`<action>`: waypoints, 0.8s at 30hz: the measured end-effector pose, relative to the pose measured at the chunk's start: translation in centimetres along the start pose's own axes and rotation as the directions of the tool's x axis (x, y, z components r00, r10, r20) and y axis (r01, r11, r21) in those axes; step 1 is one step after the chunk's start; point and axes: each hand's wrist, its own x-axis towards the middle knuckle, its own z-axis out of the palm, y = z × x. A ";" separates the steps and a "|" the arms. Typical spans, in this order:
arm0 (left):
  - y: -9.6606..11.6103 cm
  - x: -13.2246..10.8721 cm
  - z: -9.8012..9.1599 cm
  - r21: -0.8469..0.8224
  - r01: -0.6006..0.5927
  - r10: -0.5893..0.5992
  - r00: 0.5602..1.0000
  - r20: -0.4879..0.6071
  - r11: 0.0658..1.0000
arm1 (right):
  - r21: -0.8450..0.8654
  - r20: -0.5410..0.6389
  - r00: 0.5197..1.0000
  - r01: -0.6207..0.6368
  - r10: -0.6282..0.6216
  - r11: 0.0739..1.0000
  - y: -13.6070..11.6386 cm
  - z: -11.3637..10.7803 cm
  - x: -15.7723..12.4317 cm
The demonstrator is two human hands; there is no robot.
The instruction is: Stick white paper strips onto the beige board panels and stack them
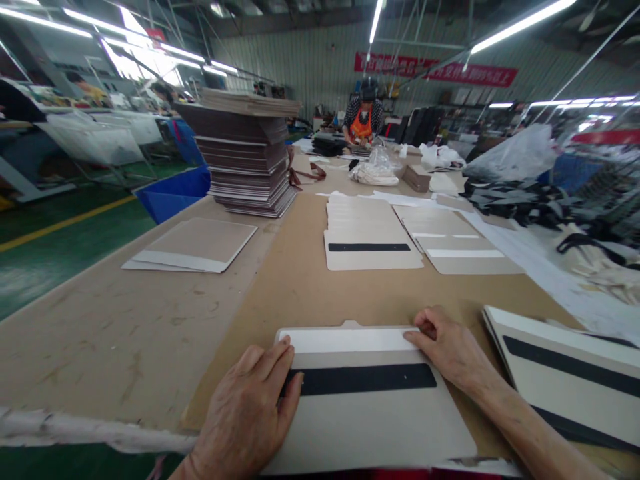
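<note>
A beige board [370,427] lies flat in front of me at the table's near edge. Across it run a black strip [370,379] and, along its far edge, a white strip [350,341]. My left hand [255,400] rests on the board's left side, fingers stretched out over the left ends of both strips. At the far right corner, my right hand [443,340] has its fingers curled, with the thumb pressed on the white strip's end. A small tab sticks up behind the far edge.
To the right lies a pile of similar boards [580,380] with black strips. Farther off are overlapping rows of boards [375,260], [475,263]. Two loose boards [195,240] and a tall stack of brown boards [245,160] stand left. A person [365,117] works at the far end.
</note>
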 end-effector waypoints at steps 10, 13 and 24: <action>3.5 5.3 -2.8 0.131 -0.112 0.051 0.916 0.397 0.985 | -0.582 0.298 0.877 0.479 -0.376 0.657 -5.5 -0.4 -2.8; 4.4 6.2 -2.6 0.174 -0.151 0.063 0.902 0.428 0.973 | -0.610 0.325 0.854 0.517 -0.406 0.601 -6.6 0.3 -3.5; 1.0 2.4 -3.1 0.127 -0.136 0.079 0.923 0.378 0.983 | -0.557 0.196 0.922 0.385 -0.334 0.736 -0.6 -1.0 -4.4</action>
